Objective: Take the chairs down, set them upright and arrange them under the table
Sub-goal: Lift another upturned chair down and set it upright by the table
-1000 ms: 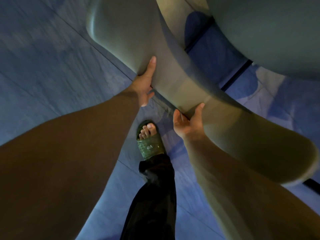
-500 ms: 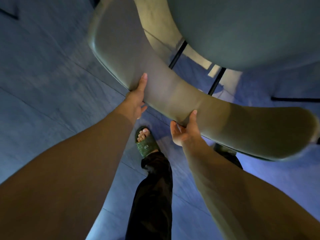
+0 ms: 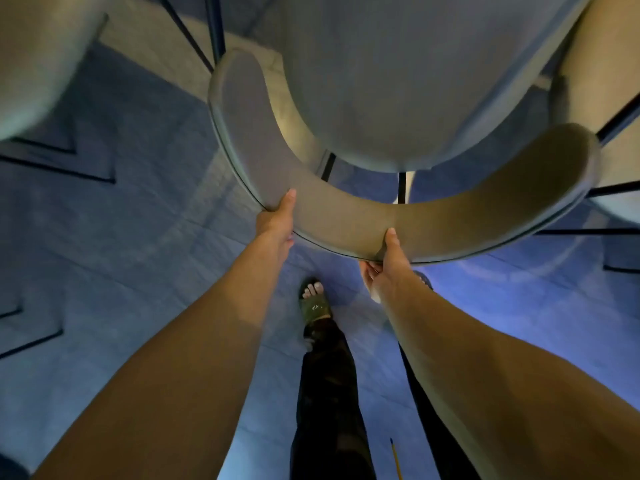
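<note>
A grey upholstered chair stands upright in front of me, its curved backrest [image 3: 450,223] wrapping around the round seat [image 3: 398,81]. My left hand [image 3: 277,220] grips the backrest's rim on the left. My right hand [image 3: 388,265] holds the rim at its middle, thumb on top and fingers underneath. Thin black chair legs [image 3: 401,187] show below the seat. Whether they touch the floor is hidden.
Another grey chair [image 3: 31,64] with black legs stands at the upper left, and part of a further one [image 3: 609,91] at the right edge. The floor [image 3: 121,254] is blue-grey tile. My sandalled foot [image 3: 313,303] and dark trouser leg are below the chair. A thin yellow stick [image 3: 396,459] lies on the floor.
The chair has swung round and come level, so the backrest now curves squarely in front of me with the seat beyond it. Both hands kept their grip on the rim.
</note>
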Available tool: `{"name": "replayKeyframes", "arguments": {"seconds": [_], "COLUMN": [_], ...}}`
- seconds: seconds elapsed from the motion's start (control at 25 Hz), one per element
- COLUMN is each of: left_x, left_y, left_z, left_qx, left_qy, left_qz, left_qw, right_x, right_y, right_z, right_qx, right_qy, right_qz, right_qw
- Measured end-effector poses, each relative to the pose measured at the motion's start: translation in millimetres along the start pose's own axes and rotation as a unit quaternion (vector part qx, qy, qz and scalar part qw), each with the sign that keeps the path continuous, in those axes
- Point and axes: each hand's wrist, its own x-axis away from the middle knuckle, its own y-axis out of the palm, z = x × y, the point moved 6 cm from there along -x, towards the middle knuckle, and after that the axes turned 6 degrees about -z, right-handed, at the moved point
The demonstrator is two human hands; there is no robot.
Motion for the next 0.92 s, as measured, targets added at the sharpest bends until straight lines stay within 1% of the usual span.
{"name": "replayKeyframes", "arguments": {"seconds": [0.08,0.2,0.28,0.4,0.48,0.64,0.72,0.92], "left_x": [21.7,38.3,53.9,78.6,89.6,95.6,97.0,87.9], "left_y": [4.5,12.0,18.1,36.5,46.9,62.2,74.1,110.5], "left_z": [35.0,75.2,104.5,151.7,178.1,219.0,237.4,278.4], "left_qx": [-0.027,-0.079,-0.109,-0.119,-0.139,-0.175,-0.164,-0.073], "left_qy": [0.035,0.06,0.076,0.103,0.106,0.071,0.067,0.087], "left_qz": [0.013,0.021,0.03,0.029,0.031,0.023,0.018,0.0], "left_qw": [0.999,0.995,0.991,0.987,0.984,0.982,0.984,0.994], "right_x": [30.2,59.1,82.3,116.0,131.5,145.9,148.4,151.4], "right_y": [10.5,26.8,34.7,50.1,63.1,87.0,99.6,135.4], "right_z": [-21.0,-49.0,-71.7,-108.6,-129.3,-153.4,-165.5,-202.1], "right_qx": [-0.007,-0.004,0.013,0.043,0.056,0.062,0.058,0.084], "right_qy": [-0.019,-0.057,-0.09,-0.137,-0.149,-0.13,-0.125,-0.118], "right_qz": [-0.013,-0.033,-0.022,-0.009,-0.019,-0.021,-0.028,-0.053], "right_qw": [1.0,0.998,0.996,0.99,0.987,0.989,0.99,0.988]}}
